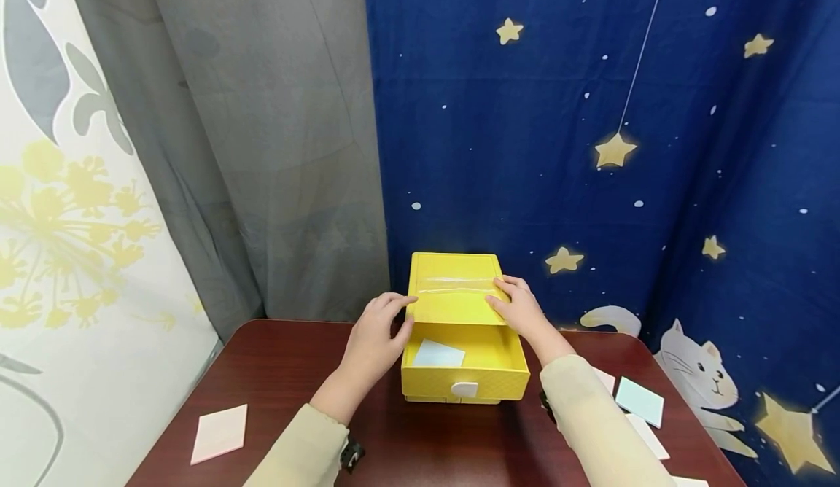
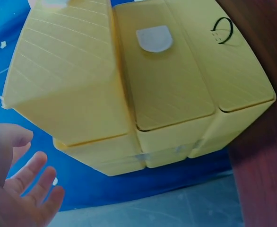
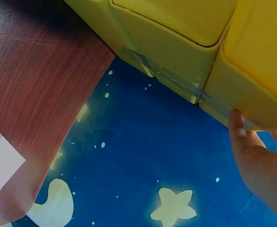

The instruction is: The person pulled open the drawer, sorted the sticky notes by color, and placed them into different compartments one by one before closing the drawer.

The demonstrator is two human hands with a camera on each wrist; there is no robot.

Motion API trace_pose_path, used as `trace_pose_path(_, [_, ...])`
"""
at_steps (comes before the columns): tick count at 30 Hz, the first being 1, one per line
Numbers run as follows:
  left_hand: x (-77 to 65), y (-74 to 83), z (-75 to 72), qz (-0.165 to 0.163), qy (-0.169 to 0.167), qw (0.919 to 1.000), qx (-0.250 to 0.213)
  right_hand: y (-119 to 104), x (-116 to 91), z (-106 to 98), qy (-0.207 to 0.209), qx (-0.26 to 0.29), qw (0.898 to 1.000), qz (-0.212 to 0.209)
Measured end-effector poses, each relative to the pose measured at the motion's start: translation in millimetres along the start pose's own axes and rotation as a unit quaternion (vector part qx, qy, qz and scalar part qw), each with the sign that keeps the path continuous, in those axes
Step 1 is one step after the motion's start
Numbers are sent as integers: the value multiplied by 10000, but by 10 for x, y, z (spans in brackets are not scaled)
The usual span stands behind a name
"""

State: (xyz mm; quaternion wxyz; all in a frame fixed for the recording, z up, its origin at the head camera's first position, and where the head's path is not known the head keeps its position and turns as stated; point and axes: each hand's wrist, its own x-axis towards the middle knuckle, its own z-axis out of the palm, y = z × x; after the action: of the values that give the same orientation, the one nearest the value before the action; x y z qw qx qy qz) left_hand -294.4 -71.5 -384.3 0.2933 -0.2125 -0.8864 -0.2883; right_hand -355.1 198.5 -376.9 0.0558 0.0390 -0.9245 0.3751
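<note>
A yellow stacked drawer box [image 1: 454, 268] stands on the table, its top drawer [image 1: 502, 383] pulled out toward me. Inside that drawer, at the left, lies a pale blue paper square [image 1: 437, 353]. A white tab handle [image 1: 464, 390] marks the drawer's front. My left hand [image 1: 370, 337] is at the box's upper left edge, fingers loosely bent and spread; the left wrist view shows its palm side beside the box. On the opposite side, my right hand [image 1: 525, 312] rests its fingertips on the top's right edge, and a finger [image 3: 236, 125] touches the side wall.
A pale pink paper pad [image 1: 219, 433] lies on the dark red table [image 1: 282, 378] at the left. At the right are a mint pad [image 1: 639, 401] and several whitish paper pieces [image 1: 647, 434]. Lower drawers [image 2: 164, 90] sit under the pulled-out one. Curtains [image 1: 459, 144] hang behind the table.
</note>
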Motion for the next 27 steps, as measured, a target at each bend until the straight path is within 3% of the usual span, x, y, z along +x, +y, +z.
trace_pose_path(3, [20, -56, 30, -248, -97, 9995, -155, -4, -2, -3, -14, -6, 10000, 15])
trace_pose_path(12, [75, -194, 91, -855, -808, 9918, -509, -19, -27, -11, -100, -59, 9999, -23])
trace_pose_path(18, [153, -199, 142, -918, -1427, 9847, -400, -16, -30, -15, -119, -34, 9999, -58])
trace_pose_path(27, [303, -106, 217, -920, -1809, 9788, -290, 36, -9, -23, -128, -22, 9998, -117])
